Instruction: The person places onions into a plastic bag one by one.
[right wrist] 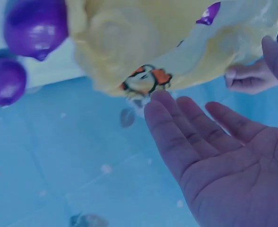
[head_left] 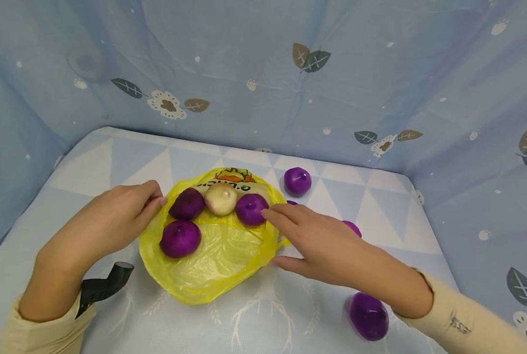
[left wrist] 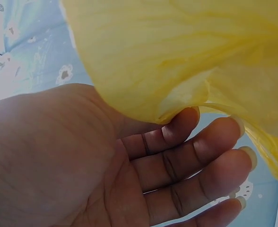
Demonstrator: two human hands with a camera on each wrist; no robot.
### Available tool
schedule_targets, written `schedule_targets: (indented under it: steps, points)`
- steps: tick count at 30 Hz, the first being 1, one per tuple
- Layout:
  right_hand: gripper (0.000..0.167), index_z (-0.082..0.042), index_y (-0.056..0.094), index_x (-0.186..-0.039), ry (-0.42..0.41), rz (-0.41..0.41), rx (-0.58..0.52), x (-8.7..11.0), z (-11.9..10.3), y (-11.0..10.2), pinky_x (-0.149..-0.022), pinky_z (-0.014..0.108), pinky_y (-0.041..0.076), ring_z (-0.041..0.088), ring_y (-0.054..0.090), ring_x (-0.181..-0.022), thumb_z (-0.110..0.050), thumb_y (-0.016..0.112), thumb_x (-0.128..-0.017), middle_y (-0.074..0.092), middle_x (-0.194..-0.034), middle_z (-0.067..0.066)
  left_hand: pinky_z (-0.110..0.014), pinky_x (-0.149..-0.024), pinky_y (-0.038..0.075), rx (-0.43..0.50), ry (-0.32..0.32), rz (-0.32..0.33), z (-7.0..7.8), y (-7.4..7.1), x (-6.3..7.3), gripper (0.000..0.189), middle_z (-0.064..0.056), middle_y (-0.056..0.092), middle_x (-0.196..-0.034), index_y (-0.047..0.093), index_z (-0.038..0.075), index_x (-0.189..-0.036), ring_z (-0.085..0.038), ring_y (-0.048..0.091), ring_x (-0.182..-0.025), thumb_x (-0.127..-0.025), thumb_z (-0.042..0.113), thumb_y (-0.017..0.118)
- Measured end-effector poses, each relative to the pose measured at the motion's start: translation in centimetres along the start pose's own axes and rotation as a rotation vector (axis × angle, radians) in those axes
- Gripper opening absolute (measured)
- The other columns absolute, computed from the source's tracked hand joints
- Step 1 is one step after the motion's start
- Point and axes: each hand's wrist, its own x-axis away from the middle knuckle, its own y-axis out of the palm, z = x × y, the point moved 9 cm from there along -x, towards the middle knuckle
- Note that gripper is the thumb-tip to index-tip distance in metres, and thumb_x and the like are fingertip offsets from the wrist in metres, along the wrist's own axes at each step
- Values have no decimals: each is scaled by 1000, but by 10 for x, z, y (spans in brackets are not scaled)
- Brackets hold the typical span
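While the left hand [head_left: 115, 216] pinches its edge, the yellow bag [head_left: 210, 280] sits between both hands.
The right hand [head_left: 318, 241], fingers stretched loose, is beside a purple onion [head_left: 250, 208].

Pale blue fabric [head_left: 228, 29] — printed with brown and dark leaves, white flowers and paw prints — hangs in soft folds behind and beside a cloth-covered table [head_left: 392, 209] patterned with blue-and-white triangles and antlers.
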Motion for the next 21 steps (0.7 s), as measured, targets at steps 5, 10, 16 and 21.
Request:
schedule_targets:
  steps: [5, 10, 16, 21]
  points:
    - [91, -20, 42, -160, 110, -18, -14, 39, 21, 6, -95, 45, 56, 24, 51, -140, -56, 83, -87, 46, -158, 2, -34, -60, 37, 6, -3, -15, 0, 2, -2, 18, 3, 44, -71, 57, 12, -96, -15, 43, -66, -112, 19, 51]
    - [97, -24, 38, -162, 224, -67, -85, 77, 42, 19, -96, 47, 56, 26, 52, -139, -51, 88, -83, 41, -162, 1, -34, -60, 36, 4, -21, -22, -1, 3, -2, 18, 3, 44, -71, 57, 12, -97, -15, 43, -65, -112, 20, 51]
    - [96, -25, 43, -159, 361, -75, -149, 117, 69, 32, -98, 49, 54, 29, 51, -140, -52, 90, -79, 43, -160, 3, -34, -60, 36, -3, -31, -33, -4, 4, -2, 18, 3, 45, -72, 58, 11, -100, -15, 44, -66, -112, 21, 51]
    - [98, -25, 44, -158, 471, -121, -222, 148, 86, 54, -98, 55, 53, 34, 53, -136, -59, 88, -78, 47, -155, 7, -34, -61, 38, -3, -32, -35, -5, 4, -2, 17, 2, 47, -74, 59, 11, -102, -15, 45, -66, -112, 21, 50]
